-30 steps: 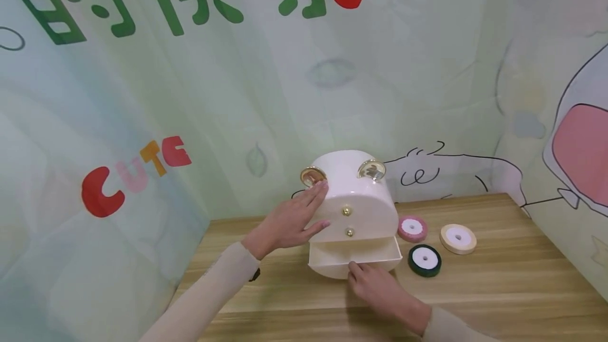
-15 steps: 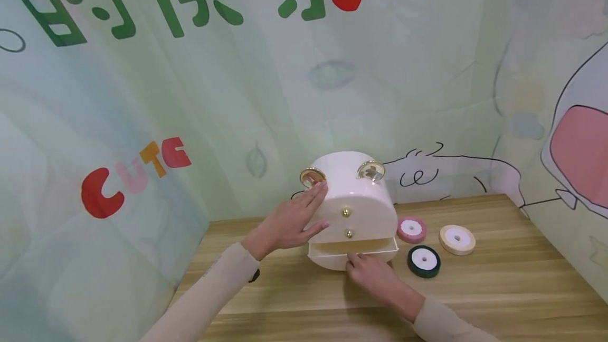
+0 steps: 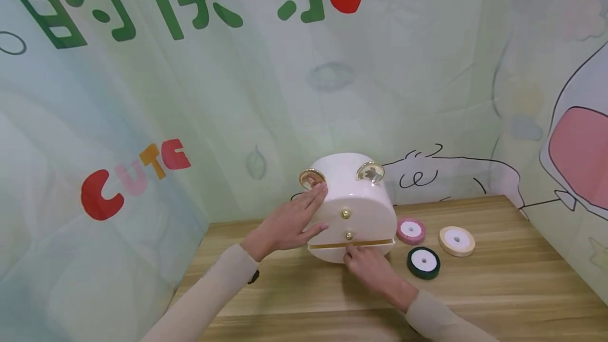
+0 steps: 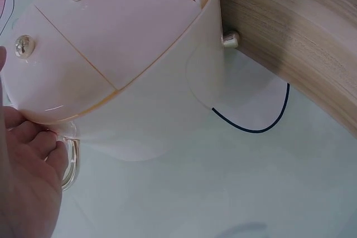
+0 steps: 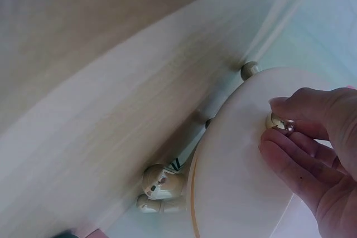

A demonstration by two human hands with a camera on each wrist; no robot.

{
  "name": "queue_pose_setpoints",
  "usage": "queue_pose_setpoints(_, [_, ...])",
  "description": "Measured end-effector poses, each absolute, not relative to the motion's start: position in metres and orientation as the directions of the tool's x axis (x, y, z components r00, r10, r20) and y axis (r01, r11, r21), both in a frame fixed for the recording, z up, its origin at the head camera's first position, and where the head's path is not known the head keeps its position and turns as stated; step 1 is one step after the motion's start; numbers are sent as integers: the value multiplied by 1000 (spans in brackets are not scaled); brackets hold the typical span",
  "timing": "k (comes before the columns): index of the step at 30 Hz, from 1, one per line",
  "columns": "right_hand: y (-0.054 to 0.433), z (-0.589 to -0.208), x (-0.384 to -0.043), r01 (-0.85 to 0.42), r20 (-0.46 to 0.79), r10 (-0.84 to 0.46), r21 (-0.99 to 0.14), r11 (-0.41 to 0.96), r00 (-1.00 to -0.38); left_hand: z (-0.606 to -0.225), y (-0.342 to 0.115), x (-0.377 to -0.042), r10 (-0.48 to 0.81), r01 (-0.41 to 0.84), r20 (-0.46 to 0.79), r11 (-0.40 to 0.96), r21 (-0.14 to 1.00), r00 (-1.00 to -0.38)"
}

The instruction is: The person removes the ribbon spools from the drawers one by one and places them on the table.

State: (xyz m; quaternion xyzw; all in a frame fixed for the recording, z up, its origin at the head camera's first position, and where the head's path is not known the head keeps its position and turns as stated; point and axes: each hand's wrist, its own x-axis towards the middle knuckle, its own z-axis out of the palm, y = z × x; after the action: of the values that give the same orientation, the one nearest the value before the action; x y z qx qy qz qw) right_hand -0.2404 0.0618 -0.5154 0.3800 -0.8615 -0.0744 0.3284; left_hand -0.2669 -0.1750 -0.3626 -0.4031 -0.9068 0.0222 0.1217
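A white rounded storage box (image 3: 366,218) with gold-rimmed ears and gold knobs stands on the table. Its bottom drawer (image 3: 325,254) is out by a narrow gap in the head view. My left hand (image 3: 287,223) rests its straight fingers on the box's upper left side, by the left ear (image 3: 312,177); the left wrist view shows this hand (image 4: 33,165) against the curved shell. With thumb and fingers my right hand (image 3: 372,271) pinches the drawer's gold knob (image 5: 278,122), best seen in the right wrist view. The drawer's inside is hidden.
Right of the box lie a pink ribbon roll (image 3: 410,230), a dark green ribbon roll (image 3: 424,263) and a cream ribbon roll (image 3: 456,240). A printed fabric backdrop (image 3: 285,110) rises behind and beside the wooden table (image 3: 499,278).
The bottom drawer has slid back into the box, from well out to a narrow gap, and my right hand has moved inward with it. My left hand has kept its place.
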Motion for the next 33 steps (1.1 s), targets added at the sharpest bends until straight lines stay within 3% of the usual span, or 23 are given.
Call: queue_pose_setpoints(33, [60,-518,-247,-589,515,-679,358,725,-523,-368,-174,-265,706,720,255,692,-50,-661])
